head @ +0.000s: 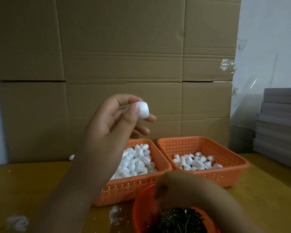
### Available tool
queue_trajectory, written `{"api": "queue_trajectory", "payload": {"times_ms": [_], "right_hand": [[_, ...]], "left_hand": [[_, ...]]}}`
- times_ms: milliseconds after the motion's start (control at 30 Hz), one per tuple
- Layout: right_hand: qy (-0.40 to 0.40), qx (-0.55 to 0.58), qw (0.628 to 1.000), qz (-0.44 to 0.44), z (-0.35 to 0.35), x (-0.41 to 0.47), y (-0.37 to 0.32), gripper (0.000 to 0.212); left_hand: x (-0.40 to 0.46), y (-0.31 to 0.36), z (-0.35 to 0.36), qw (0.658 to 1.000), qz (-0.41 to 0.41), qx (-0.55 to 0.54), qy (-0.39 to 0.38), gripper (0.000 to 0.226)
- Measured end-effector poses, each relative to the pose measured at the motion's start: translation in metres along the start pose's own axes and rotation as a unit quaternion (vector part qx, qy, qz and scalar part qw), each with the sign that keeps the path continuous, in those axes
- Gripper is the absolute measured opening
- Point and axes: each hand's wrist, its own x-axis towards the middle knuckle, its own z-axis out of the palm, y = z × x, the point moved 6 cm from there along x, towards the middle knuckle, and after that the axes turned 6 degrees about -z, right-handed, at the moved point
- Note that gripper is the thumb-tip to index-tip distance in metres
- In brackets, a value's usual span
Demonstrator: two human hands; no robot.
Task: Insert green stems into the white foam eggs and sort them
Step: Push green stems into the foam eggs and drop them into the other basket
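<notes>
Table: my yellow-brown wooden table (pixel 32 185) carried everything.
Far: two orange baskets (pixel 138 187) (pixel 225 174) stood side by side.
Near: a round red basket (pixel 141 209) sat by me.
Left: foam scraps (pixel 18 222), one stray egg (pixel 72 157).

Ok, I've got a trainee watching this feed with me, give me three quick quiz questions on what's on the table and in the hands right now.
1. True or false: the left hand holds a white foam egg up above the baskets.
2. Which square orange basket holds more foam eggs: A, the left basket, or B, the right basket?
3. What fills the round orange basket where the right hand reaches?

Key: 1 true. 2 A. 3 green stems.
</notes>
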Motion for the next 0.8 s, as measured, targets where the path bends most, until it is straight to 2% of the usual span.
{"api": "queue_trajectory", "payload": {"times_ms": [100,167,433,600,800], "right_hand": [[-0.079,-0.08,0.993,0.042,0.025,0.017,0.007,0.046],[-0.09,-0.097,0.99,0.053,0.034,0.022,0.01,0.046],[-0.032,-0.072,0.996,0.047,0.032,0.026,0.018,0.036],[0.032,0.012,0.999,0.006,0.012,0.018,0.018,0.02],[0.08,0.09,0.992,-0.046,-0.011,0.005,0.014,0.013]], "left_hand": [[-0.001,0.0,-0.001,0.999,-0.022,-0.032,0.001,0.02],[-0.001,-0.001,-0.003,0.999,-0.028,-0.03,0.011,0.023],[0.001,-0.004,-0.004,0.998,-0.047,-0.03,0.011,0.021],[0.001,-0.006,-0.004,0.997,-0.066,-0.039,0.018,0.023],[0.001,-0.008,-0.003,0.997,-0.073,-0.031,0.015,0.022]]}}
